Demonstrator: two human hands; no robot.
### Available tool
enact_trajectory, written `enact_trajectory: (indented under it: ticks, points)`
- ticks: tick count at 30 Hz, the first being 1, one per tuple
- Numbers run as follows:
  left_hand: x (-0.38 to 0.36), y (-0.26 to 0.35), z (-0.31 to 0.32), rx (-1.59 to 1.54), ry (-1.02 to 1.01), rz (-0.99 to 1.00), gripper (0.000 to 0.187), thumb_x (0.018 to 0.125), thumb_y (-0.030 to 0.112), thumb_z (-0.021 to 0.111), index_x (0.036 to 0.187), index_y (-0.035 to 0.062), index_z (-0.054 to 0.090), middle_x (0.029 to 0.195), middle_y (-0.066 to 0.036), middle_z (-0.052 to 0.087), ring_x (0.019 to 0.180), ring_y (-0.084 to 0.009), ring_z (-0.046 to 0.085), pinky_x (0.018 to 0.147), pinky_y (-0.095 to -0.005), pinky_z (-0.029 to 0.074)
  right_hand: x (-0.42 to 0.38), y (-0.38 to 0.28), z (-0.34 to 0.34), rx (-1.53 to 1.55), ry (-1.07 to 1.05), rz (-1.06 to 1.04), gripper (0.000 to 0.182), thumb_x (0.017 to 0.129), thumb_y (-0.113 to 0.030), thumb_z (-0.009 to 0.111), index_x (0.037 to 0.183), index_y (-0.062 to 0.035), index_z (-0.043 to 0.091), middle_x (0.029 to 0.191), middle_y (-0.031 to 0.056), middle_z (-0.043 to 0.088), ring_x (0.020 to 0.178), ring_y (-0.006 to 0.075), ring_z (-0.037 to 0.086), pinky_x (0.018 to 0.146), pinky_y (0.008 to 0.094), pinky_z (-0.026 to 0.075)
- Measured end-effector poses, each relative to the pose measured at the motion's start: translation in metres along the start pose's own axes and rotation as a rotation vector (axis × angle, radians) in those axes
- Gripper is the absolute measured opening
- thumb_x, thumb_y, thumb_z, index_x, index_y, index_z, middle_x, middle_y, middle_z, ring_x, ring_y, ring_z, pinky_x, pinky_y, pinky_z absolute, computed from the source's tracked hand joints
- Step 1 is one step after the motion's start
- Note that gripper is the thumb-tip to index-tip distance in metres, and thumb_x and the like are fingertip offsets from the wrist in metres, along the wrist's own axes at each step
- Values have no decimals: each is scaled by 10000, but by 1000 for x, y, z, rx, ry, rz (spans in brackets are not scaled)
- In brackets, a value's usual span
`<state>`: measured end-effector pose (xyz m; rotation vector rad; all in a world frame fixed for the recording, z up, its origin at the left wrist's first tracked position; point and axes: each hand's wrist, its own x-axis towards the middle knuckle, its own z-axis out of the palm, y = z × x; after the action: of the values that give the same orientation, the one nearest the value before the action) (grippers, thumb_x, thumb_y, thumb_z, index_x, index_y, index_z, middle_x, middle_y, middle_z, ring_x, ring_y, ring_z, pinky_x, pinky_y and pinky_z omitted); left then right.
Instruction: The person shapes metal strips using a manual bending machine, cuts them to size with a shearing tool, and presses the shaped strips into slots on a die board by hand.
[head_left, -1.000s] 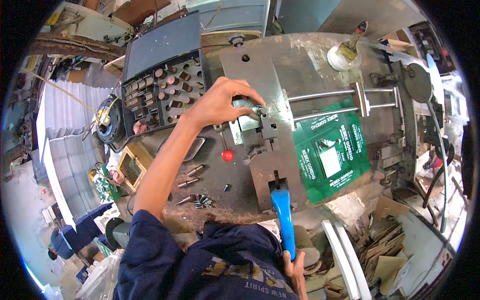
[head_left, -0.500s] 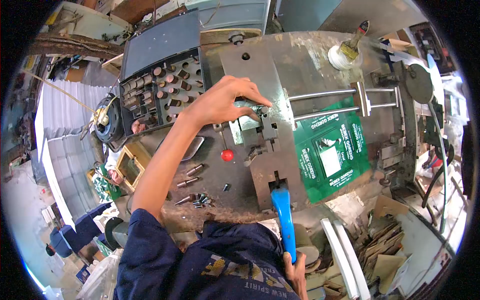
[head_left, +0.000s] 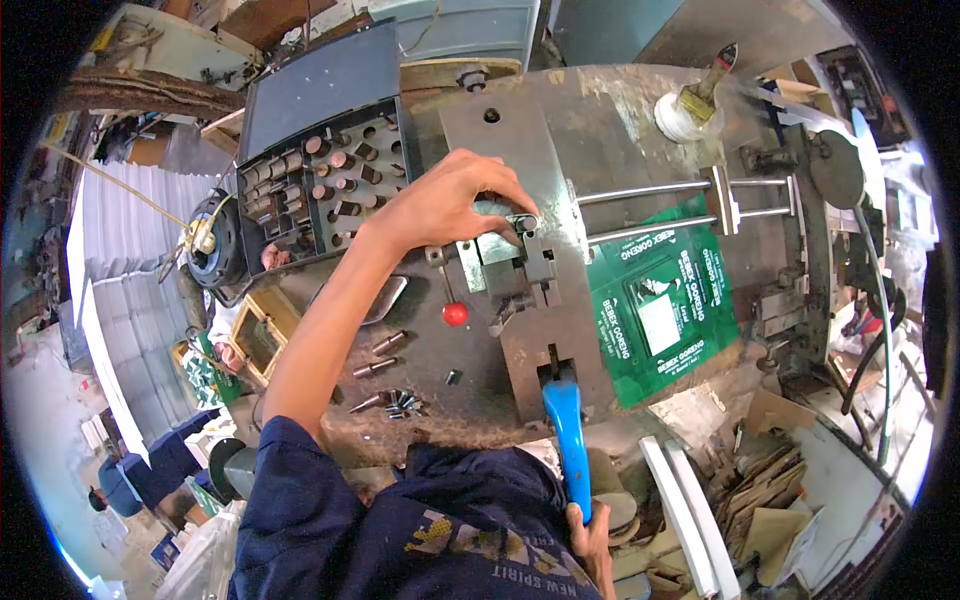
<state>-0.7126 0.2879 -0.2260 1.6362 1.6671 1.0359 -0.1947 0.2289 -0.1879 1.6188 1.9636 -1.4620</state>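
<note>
Paper stacks (head_left: pixel 120 230) lying white at far left, beside a black round reel (head_left: pixel 215 245) wound with yellowish cord. Sitting just right of that reel, a dark compartment tray (head_left: pixel 320 185) full of small cylindrical punches, lid standing open behind. Lying nearer, on the dark metal bench (head_left: pixel 420 350), several loose steel pins (head_left: pixel 385 345) and a small cluster of bits. Reaching across from the near left, left hand (head_left: pixel 450 205), arm in a dark blue sleeve, fingers curled down and pinching a small metal piece (head_left: pixel 522 222) at the grey steel block (head_left: pixel 510 250) in the middle of the press plate; whether the piece is lifted or resting, cannot tell. Standing just near of that block, a short lever with a red knob (head_left: pixel 455 313). Sitting further toward the near edge, a slotted plate holding the top of a blue handle (head_left: pixel 567 440), running down toward the body. Gripping the low end of that handle at the bottom edge, right hand (head_left: pixel 590 545), fingers closed round it, partly hidden by the shirt. Lying right of the block, a green printed sheet (head_left: pixel 665 305) under two steel guide rods (head_left: pixel 680 200). Resting at far right of the plate, a brush (head_left: pixel 705 90) on a white pot. Piling at near right, cardboard scraps (head_left: pixel 770 500) and white strips.
</note>
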Motion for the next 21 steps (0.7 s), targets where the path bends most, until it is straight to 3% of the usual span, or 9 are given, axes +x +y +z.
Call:
enact_trajectory:
  ticks: [4,11,15,20,21]
  points:
    - [1,-1,-4,52,-47,26,337,703,64,795,1036,95,755,977,-88,728,918,-297,655,825,-389,529,-13,-1,5,-35,119,37,516,901,-470,649,879,44,611,747,196,528,784,302,528,717,453,404]
    - [12,-5,-11,102,-191,2,326,731,21,751,1048,94,746,1031,-75,718,1016,-293,625,922,-407,495,10,-9,3,15,34,-87,535,881,-475,640,659,3,547,556,148,488,532,280,456,545,448,361]
    - [15,-2,-15,91,-219,4,304,741,32,754,1034,113,752,1015,-69,720,1001,-282,628,919,-403,484,11,-14,2,28,47,-131,535,881,-472,634,649,1,540,523,137,478,490,276,443,515,444,349]
    - [14,7,-23,131,-187,-164,311,725,77,793,1021,168,766,972,-41,704,986,-255,605,935,-368,422,14,2,11,68,52,-164,514,894,-448,630,660,5,561,508,125,481,472,265,447,502,443,346]
    - [14,5,-21,128,-191,-161,311,725,77,793,1021,168,766,972,-41,704,986,-255,605,935,-368,422,8,14,16,61,130,-176,504,894,-449,638,692,9,582,547,136,501,517,264,474,526,444,360]
